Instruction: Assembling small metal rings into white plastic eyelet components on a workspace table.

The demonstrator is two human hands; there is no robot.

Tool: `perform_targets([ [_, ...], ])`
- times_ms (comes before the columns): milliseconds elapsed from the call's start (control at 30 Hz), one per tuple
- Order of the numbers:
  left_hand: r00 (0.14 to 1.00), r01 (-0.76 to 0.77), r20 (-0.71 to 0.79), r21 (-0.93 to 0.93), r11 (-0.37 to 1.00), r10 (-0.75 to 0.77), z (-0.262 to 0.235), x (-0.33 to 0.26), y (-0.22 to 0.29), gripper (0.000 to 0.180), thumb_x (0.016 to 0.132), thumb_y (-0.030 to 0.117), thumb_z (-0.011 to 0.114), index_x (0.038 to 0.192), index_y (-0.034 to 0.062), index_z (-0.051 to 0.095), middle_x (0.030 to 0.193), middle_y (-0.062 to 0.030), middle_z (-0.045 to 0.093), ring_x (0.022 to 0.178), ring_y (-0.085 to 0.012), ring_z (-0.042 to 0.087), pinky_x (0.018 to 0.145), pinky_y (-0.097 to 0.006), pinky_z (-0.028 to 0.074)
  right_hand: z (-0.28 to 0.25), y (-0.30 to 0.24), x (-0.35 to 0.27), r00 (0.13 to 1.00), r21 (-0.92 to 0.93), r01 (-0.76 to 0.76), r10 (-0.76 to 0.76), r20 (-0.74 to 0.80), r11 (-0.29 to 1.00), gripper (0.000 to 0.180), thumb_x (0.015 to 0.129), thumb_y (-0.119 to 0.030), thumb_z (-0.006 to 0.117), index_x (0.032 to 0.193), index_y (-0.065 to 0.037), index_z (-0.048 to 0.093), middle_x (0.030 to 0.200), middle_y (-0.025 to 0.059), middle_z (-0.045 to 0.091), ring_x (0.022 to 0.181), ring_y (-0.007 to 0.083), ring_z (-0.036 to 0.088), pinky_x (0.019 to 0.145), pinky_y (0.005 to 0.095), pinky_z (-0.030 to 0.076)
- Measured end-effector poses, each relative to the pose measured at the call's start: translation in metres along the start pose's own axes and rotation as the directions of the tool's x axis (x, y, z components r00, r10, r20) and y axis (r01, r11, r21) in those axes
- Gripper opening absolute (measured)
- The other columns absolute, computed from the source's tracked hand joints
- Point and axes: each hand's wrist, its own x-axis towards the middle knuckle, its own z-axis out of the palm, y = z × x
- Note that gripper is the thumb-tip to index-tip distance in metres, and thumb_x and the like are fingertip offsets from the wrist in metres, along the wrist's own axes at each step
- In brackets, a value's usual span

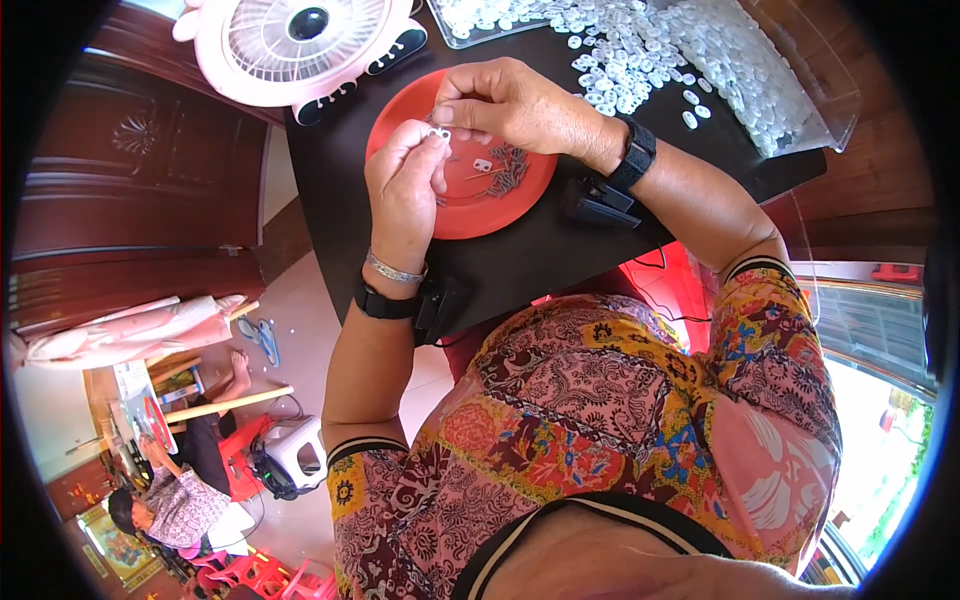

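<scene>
Over a round red plate point(470, 222), my left hand point(402, 180) pinches a small white plastic piece with two holes point(442, 134) between thumb and fingertips. My right hand point(515, 105) is closed in a pinch right beside that piece; whatever its fingertips hold is too small to make out. A heap of small grey metal pins or screws point(512, 172) lies on the plate's right side. Near the heap rests another white two-hole piece point(482, 165). More grey bits lie partly hidden behind my left hand.
The plate stands on a black table point(330, 160). A pinkish-white fan point(300, 40) is at the far left. Many loose white pieces point(625, 75) spill from a clear plastic container point(800, 120) at the far right. Another person point(190, 505) sits low at the left.
</scene>
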Motion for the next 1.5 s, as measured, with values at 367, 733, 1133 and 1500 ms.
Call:
perform_targets([
  [367,1.0,0.004,0.02,0.062,0.998,-0.005,0.001,-0.001,0.0,0.02,0.088,0.016,0.049,0.075,0.0023,0.055,0.058,0.0027,0.042,0.052,-0.0049,0.037,0.047,-0.02,0.029,0.001,-0.004,-0.003,0.994,-0.19,0.096,-0.103,-0.031,0.977,0.021,0.092,-0.021,0.058,0.088,-0.001,0.059,0.068,-0.0022,0.052,0.063,0.0046,0.046,0.057,0.0218,0.04],
  [733,1.0,0.006,0.013,0.075,0.997,-0.007,0.002,-0.003,0.001,0.021,0.087,0.016,0.049,0.073,0.0015,0.052,0.058,0.0024,0.041,0.052,-0.0052,0.037,0.048,-0.02,0.03,0.004,0.002,-0.003,0.992,-0.25,0.114,-0.125,-0.03,0.962,0.023,0.092,-0.022,0.057,0.084,0.0,0.058,0.064,-0.0005,0.051,0.061,0.0067,0.044,0.056,0.0253,0.04],
  [1133,1.0,0.007,0.011,0.12,0.993,-0.008,0.002,-0.003,0.001,0.021,0.086,0.015,0.049,0.072,0.0009,0.052,0.059,0.0021,0.041,0.053,-0.0055,0.036,0.049,-0.021,0.031,0.004,-0.003,-0.004,0.986,-0.36,0.147,-0.166,-0.022,0.921,0.024,0.091,-0.022,0.057,0.08,-0.001,0.057,0.06,0.0031,0.048,0.057,0.0098,0.043,0.054,0.0278,0.039],
  [1500,0.998,0.048,0.027,0.006,0.999,-0.048,-0.001,0.001,0.004,0.02,0.086,0.015,0.049,0.072,0.0018,0.053,0.057,0.0025,0.039,0.051,-0.0063,0.036,0.048,-0.021,0.03,-0.002,0.001,-0.001,0.999,0.021,-0.046,0.045,0.024,0.999,0.024,0.093,-0.024,0.056,0.085,-0.002,0.059,0.067,-0.0029,0.051,0.061,0.0038,0.045,0.056,0.0202,0.039],
])
